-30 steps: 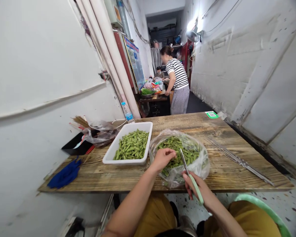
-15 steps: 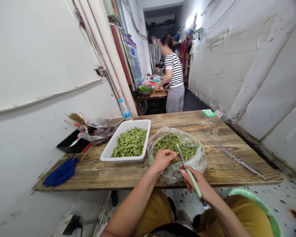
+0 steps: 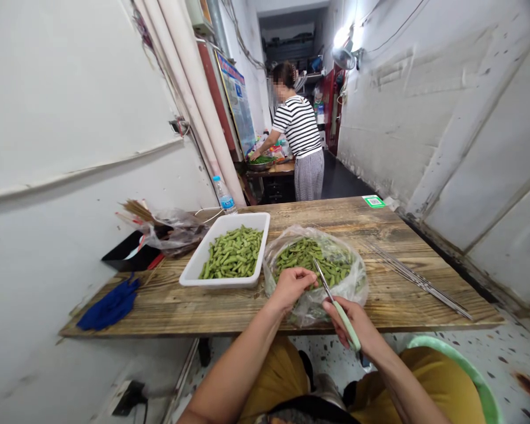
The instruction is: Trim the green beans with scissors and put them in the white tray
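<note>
My left hand [image 3: 291, 287] reaches into a clear plastic bag [image 3: 357, 282] full of green pods [image 3: 331, 265], its fingers curled down among them; what it grips is hidden. My right hand [image 3: 357, 324] is closed round the pale green handle of a pair of scissors [image 3: 335, 300], whose blades point up over the bag. A white tray [image 3: 203, 259] heaped with green pods stands just left of the bag on the wooden table [image 3: 401, 300].
Metal skewers [image 3: 417, 280] lie on the table's right. A blue cloth [image 3: 108, 306], a black tray [image 3: 126, 256], a bag of sticks [image 3: 168, 229] and a water bottle [image 3: 224, 197] sit at the left. A green basin [image 3: 472, 371] is by my right knee. A person [image 3: 298, 141] works at a far table.
The person at the far table has turned and leaned to the left. My hands have stayed at the bag, shifting only slightly with the camera.
</note>
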The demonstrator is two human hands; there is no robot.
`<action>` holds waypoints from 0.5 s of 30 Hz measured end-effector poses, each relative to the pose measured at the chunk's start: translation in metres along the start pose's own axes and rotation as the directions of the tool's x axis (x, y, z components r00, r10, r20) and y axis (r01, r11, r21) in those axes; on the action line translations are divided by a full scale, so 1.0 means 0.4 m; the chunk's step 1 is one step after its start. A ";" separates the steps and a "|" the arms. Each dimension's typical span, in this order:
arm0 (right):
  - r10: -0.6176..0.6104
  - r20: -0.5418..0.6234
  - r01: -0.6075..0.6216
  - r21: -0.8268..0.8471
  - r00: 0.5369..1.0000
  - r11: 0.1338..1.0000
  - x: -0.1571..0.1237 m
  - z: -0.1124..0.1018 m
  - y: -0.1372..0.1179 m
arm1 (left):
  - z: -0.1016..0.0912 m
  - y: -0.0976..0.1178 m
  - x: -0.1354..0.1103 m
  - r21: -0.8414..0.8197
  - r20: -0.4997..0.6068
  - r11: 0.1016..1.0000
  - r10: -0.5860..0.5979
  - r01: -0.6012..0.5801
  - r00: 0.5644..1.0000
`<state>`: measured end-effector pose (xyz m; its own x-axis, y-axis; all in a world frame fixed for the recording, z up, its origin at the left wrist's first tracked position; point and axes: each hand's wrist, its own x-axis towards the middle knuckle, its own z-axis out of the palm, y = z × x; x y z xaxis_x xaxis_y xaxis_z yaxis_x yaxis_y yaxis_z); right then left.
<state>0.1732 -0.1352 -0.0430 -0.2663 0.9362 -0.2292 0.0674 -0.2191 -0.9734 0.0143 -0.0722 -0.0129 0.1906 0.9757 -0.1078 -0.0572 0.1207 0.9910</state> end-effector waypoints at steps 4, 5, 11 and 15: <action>-0.052 -0.050 0.056 0.093 0.997 0.994 -0.001 0.007 0.003 | 0.003 -0.005 0.002 -0.293 -0.002 0.949 -0.120 0.114 0.993; -0.054 -0.042 0.059 0.106 0.998 0.993 -0.003 0.009 0.004 | 0.004 -0.005 0.001 -0.348 -0.012 0.930 -0.132 0.119 0.991; -0.041 -0.005 0.041 0.079 0.999 0.996 -0.014 0.024 -0.001 | 0.013 -0.007 -0.002 -0.407 -0.127 0.913 -0.094 0.035 0.987; -0.046 -0.003 0.046 0.031 0.999 0.998 -0.016 0.033 -0.015 | 0.018 -0.011 -0.006 -0.397 -0.130 0.917 -0.093 0.035 0.987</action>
<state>0.1617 -0.1435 -0.0357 -0.2667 0.9460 -0.1844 0.0253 -0.1843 -0.9825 0.0211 -0.0763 -0.0166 0.0663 0.9756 -0.2093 -0.4353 0.2170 0.8737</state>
